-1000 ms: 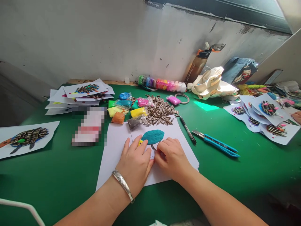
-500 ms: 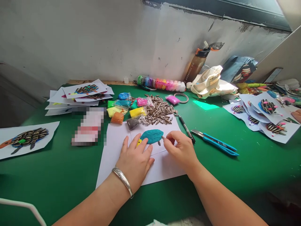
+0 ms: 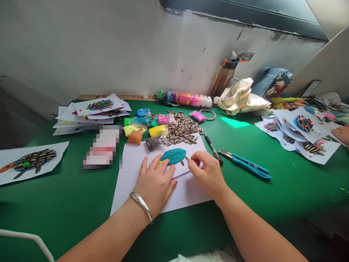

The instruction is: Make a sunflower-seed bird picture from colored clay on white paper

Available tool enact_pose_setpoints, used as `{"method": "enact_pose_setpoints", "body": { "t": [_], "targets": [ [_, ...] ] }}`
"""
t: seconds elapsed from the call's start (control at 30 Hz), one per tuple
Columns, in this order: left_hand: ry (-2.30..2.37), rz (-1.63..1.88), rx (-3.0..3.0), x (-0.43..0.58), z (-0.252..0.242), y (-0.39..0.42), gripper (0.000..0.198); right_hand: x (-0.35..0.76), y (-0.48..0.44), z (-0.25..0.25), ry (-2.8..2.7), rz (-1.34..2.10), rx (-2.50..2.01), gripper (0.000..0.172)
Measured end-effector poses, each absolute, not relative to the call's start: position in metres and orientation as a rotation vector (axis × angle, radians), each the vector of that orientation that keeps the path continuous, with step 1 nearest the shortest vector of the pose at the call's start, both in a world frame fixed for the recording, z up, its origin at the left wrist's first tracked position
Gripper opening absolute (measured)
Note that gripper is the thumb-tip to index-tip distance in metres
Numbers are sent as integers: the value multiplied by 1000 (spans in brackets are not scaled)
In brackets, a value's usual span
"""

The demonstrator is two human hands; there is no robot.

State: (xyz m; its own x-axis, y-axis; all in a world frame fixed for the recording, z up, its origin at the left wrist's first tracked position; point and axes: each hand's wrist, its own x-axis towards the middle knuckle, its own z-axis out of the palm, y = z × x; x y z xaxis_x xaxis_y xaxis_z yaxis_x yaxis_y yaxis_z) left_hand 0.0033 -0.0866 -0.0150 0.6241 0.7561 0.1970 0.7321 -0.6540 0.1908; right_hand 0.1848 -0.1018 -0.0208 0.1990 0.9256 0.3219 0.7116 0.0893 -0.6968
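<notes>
A flat teal clay oval [image 3: 173,156] with a small yellow bit at its left end lies on white paper sheets [image 3: 131,182] on the green table [image 3: 68,203]. My left hand [image 3: 155,183], a silver bracelet on its wrist, lies flat with fingers spread on the paper just left of the clay. My right hand [image 3: 205,171] pinches a sunflower seed [image 3: 187,158] at the clay's right end. A single seed sits on the paper below the oval.
A heap of sunflower seeds [image 3: 182,129] and small bags of coloured clay [image 3: 141,129] lie behind the paper. A black pen [image 3: 213,147] and a blue utility knife [image 3: 245,164] rest to the right. Finished seed pictures [image 3: 302,133] sit right, more [image 3: 92,109] left. Another person's hand [image 3: 342,134] shows at the right edge.
My right hand lifted from below the clay, leaving a seed on the paper, and moved to the oval's right end with a seed pinched. The left hand stayed flat.
</notes>
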Motion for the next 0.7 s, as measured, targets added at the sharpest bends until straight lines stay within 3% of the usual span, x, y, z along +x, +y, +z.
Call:
{"method": "enact_pose_setpoints", "body": {
  "t": [0.7],
  "targets": [
    [1244, 492, 2757, -10, -15, -72, 25, 180, -100, -39, -1627, 356, -1749, 18]
  ]
}}
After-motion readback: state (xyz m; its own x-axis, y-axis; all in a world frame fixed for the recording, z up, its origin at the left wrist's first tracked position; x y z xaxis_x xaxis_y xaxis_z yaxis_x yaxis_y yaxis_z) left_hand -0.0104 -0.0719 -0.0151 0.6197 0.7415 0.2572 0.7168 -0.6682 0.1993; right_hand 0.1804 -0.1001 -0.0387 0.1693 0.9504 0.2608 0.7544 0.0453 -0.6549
